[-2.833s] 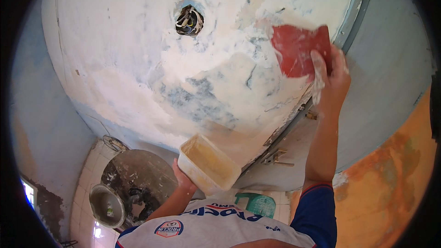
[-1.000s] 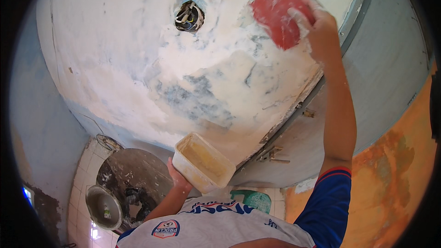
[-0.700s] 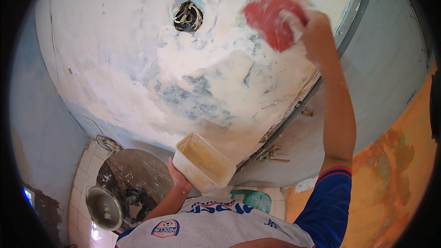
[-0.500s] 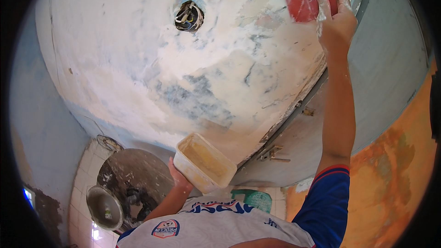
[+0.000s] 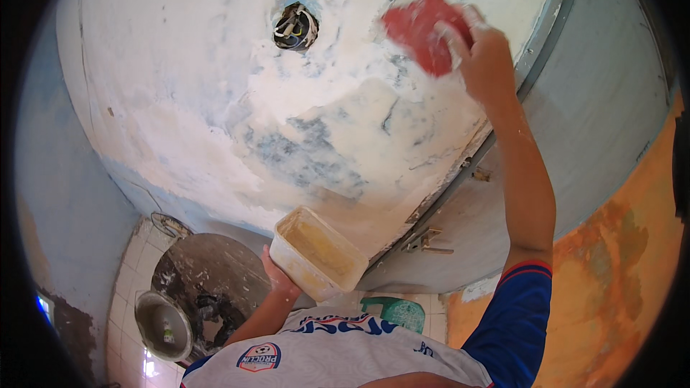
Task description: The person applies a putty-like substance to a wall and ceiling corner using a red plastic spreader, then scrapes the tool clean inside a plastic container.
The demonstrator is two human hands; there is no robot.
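Note:
My right hand point(image 5: 478, 54) grips a red flat scraper point(image 5: 428, 25), slightly blurred, against the patchy white plastered wall point(image 5: 215, 65), right of a round hole with loose wires point(image 5: 295, 26). White residue coats the fingers. Low in the view, my left hand point(image 5: 280, 273) holds a pale rectangular plastic tub point(image 5: 327, 255) with a beige, creamy layer inside, held out from my body.
A grey door point(image 5: 596, 136) with a latch lies along the right, beside an orange stained wall point(image 5: 604, 302). Below are a dark round surface point(image 5: 208, 266) with black scraps, a metal basin point(image 5: 165, 327), a green plastic seat point(image 5: 399, 312) and a tiled floor point(image 5: 133, 266).
Since half a second ago my right hand has swept the red scraper down and left from beside the door frame. My left hand with the tub is almost still.

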